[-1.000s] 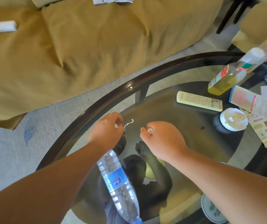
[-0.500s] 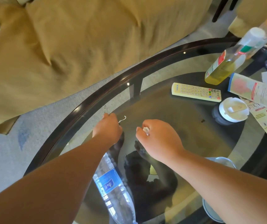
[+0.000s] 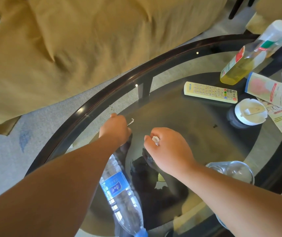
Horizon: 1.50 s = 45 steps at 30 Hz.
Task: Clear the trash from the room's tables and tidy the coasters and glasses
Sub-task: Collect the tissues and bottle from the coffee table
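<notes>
Over the round glass table (image 3: pixel 89 108), my left hand (image 3: pixel 115 130) is curled, its fingertips at a thin white scrap (image 3: pixel 131 121) that sticks out past them; whether it is pinched or lying on the glass I cannot tell. My right hand (image 3: pixel 169 147) is closed around a small wad of white paper (image 3: pixel 155 139). An empty plastic water bottle (image 3: pixel 121 194) with a blue label lies on the glass under my left forearm. A clear glass (image 3: pixel 234 171) sits behind my right forearm.
At the table's right side lie a cream remote (image 3: pixel 210 92), a white ashtray (image 3: pixel 250 111), a tilted bottle of yellow liquid (image 3: pixel 239 65) and printed leaflets (image 3: pixel 273 90). A tan sofa (image 3: pixel 68 40) stands beyond the table, grey carpet (image 3: pixel 8 151) to the left.
The camera has come closer and dipped. My left hand has shifted slightly outward along the glass with the white scrap at its fingers. My right hand keeps its wad and has barely moved.
</notes>
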Tool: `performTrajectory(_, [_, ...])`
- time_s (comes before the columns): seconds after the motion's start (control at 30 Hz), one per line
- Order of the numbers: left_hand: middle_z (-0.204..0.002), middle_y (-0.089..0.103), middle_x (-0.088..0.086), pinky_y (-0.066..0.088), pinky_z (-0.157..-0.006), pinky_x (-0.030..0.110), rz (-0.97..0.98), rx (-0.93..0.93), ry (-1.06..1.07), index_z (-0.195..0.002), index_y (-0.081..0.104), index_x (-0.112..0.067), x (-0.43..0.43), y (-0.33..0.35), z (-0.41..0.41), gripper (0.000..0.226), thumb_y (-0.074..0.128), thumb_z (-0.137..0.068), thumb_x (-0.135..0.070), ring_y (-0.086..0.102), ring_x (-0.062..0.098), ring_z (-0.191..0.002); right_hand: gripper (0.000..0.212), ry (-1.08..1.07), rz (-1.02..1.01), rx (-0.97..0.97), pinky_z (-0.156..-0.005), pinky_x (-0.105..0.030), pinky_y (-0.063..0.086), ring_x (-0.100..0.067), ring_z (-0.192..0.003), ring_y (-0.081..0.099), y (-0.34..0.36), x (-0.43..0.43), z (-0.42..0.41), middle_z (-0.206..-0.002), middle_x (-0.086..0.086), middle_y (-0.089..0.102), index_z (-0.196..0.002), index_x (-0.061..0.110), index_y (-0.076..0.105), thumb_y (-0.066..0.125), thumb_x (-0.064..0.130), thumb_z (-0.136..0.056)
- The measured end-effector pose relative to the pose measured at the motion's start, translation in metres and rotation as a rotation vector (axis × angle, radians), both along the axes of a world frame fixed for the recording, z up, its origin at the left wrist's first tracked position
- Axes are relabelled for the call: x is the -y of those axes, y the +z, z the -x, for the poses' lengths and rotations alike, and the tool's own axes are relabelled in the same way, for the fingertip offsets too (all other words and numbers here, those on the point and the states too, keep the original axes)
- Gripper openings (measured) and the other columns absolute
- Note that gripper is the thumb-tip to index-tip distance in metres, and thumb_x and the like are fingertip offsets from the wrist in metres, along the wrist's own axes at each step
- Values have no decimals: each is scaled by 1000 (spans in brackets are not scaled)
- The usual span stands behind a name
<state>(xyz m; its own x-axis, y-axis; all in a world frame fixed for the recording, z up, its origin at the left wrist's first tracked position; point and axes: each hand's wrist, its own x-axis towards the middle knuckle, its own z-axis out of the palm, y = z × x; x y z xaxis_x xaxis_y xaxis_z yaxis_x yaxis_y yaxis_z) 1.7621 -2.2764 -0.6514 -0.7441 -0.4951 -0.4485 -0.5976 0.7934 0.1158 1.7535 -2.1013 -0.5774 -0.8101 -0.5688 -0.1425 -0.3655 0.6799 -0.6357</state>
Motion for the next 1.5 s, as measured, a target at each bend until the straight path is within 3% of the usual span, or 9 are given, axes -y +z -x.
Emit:
performTrajectory(0.13, [-79, 46, 4, 31, -44, 25, -23, -102, 0, -87, 48, -9, 3, 5, -7, 10, 53, -83, -17, 45, 16, -53, 38, -32, 10, 6, -54, -39, 35, -26, -61, 44, -1, 0, -3, -56, -5, 40, -59, 12, 33, 49, 30, -87])
performTrajectory(0.3, [-64, 53, 3, 30, -42, 26, -83, -189, -30, -77, 36, -21, 0, 19, -16, 18, 52, -85, -16, 51, 17, -53, 38, -45, 10, -4, -54, -37, 35, -24, -61, 45, 4, -1, -8, -55, -4, 41, -59, 12, 36, 49, 32, -88])
performTrajectory(0.57, [-76, 63, 2, 35, -48, 25, -167, -244, -88, -78, 56, -19, -8, 44, -27, 17, 41, -85, -16, 55, 18, -63, 37, -49, 28, -6, -51, -38, 36, -28, -60, 46, 19, 0, -16, -57, -9, 48, -60, 10, 35, 48, 31, -87])
performTrajectory(0.8, [-59, 49, -6, 29, -45, 23, -235, -409, -17, -64, 39, -24, -15, 68, -51, 26, 58, -79, -35, 41, 10, -50, 35, -19, 36, -25, -49, -37, 34, -25, -58, 46, 39, -7, -27, -56, -7, 48, -61, 11, 39, 47, 33, -87])
performTrajectory(0.9, [-57, 44, -6, 26, -43, 20, -196, -406, -62, -64, 34, -25, -21, 81, -63, 33, 61, -84, -26, 37, 11, -49, 35, -6, 34, -36, -51, -37, 37, -24, -59, 48, 57, -12, -29, -56, -6, 49, -61, 11, 41, 47, 33, -88])
performTrajectory(1.07, [-68, 54, -11, 31, -38, 12, -251, -458, 20, -81, 39, -36, -36, 123, -84, 23, 51, -91, -19, 48, 5, -46, 35, 33, 61, -70, -52, -37, 36, -25, -61, 47, 101, -19, -31, -59, -9, 50, -64, 8, 44, 48, 32, -89])
performTrajectory(1.2, [-86, 59, -14, 47, -43, 21, -405, -555, 177, -100, 55, -32, -58, 169, -99, 16, 49, -93, -19, 63, 8, -55, 36, 107, 103, -98, -54, -40, 39, -29, -60, 50, 149, -24, -30, -59, -12, 50, -66, 5, 45, 47, 32, -91])
performTrajectory(1.37, [-62, 65, -7, 40, -36, 16, -481, -637, 306, -76, 59, -35, -74, 232, -108, 21, 51, -90, -22, 56, 5, -39, 16, 137, 133, -80, -63, -37, 48, -23, -68, 61, 216, -32, -28, -70, 1, 61, -84, 20, 52, 49, 34, -91])
performTrajectory(1.5, [-52, 62, -19, 34, -42, 18, -354, -619, 286, -68, 54, -28, -79, 282, -113, 26, 59, -86, -46, 55, 0, -46, 28, 156, 145, -114, -60, -38, 47, -22, -65, 60, 260, -40, -29, -61, -1, 58, -74, 14, 51, 49, 36, -91])
